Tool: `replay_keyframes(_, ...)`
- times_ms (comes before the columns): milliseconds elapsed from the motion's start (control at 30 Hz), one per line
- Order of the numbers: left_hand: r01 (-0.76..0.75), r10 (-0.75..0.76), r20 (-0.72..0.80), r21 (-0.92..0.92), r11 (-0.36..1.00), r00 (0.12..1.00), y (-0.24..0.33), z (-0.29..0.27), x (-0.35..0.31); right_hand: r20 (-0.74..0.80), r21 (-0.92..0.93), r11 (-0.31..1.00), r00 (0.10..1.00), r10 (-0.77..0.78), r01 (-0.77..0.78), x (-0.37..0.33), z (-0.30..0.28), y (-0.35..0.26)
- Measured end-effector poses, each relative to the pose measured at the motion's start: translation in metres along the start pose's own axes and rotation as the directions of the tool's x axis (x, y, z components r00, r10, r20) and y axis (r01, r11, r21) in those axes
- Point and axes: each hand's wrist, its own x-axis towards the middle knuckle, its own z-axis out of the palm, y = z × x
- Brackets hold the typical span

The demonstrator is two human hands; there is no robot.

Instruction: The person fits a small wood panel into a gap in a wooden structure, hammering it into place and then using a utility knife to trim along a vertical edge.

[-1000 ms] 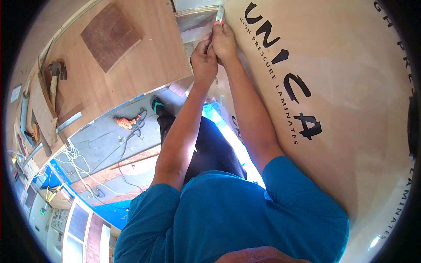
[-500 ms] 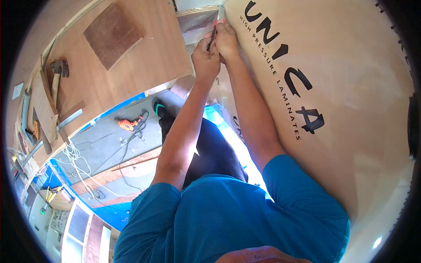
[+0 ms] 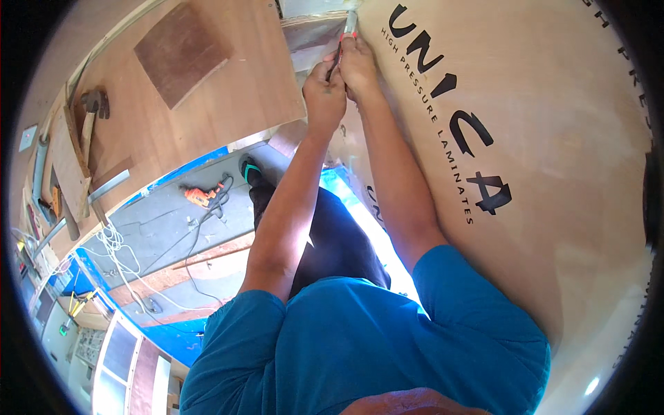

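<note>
So, from the head view, all the action is tucked up into the far corner. Our left hand (image 3: 325, 95) has its fingers pinched narrow round a slim dark tool (image 3: 335, 62), which slants up toward the other hand. Our right hand (image 3: 359, 68) is right beside it, fingers curled in on a red-and-grey piece (image 3: 350, 30) poking out past the fingertips, next to the edge of the big tan laminate sheet (image 3: 553, 138). Can't tell whether tool and piece are joined; the fingers cover that bit.

Why both hands so close? Our guess is that the corner is tight and two grips steady small stuff better than one. Both arms are stretched nearly straight, probably because the sheet and the plywood panel (image 3: 242, 83) leave just that slot to reach through. The right forearm runs along the sheet, which maybe helps us keep a steady line.

Off to the left, a claw hammer (image 3: 89, 123) and a dark brown board (image 3: 181, 55) lie on the plywood, likely parked there to be out of the elbows' way. An orange power drill (image 3: 200, 196) sits on the grey floor with its cord trailing, presumably set down because both hands are busy.
</note>
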Motion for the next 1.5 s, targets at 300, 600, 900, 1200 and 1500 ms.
replay_keyframes(300,0.076,-0.076,-0.012,0.003,0.997,0.997,0.005,0.004,-0.003,-0.03,-0.076,0.995,0.997,-0.064,0.062,0.003,-0.003,-0.002)
replay_keyframes(600,-0.025,0.03,-0.087,0.051,0.998,0.996,-0.008,0.006,-0.009,-0.018,-0.104,0.993,0.998,-0.052,0.05,-0.003,0.0,-0.008)
replay_keyframes(900,-0.022,0.022,-0.091,0.007,1.0,0.996,-0.01,0.008,-0.003,-0.001,-0.108,0.994,0.999,-0.033,0.032,-0.003,0.004,-0.007)
replay_keyframes(1200,-0.024,0.025,-0.089,0.012,1.0,0.996,0.002,0.005,-0.007,-0.026,-0.063,0.998,1.0,-0.008,0.006,-0.004,0.002,-0.003)
replay_keyframes(1500,-0.021,0.03,-0.111,0.081,0.996,0.993,0.008,0.006,-0.006,-0.024,-0.147,0.986,0.997,-0.08,0.075,-0.006,0.003,-0.012)
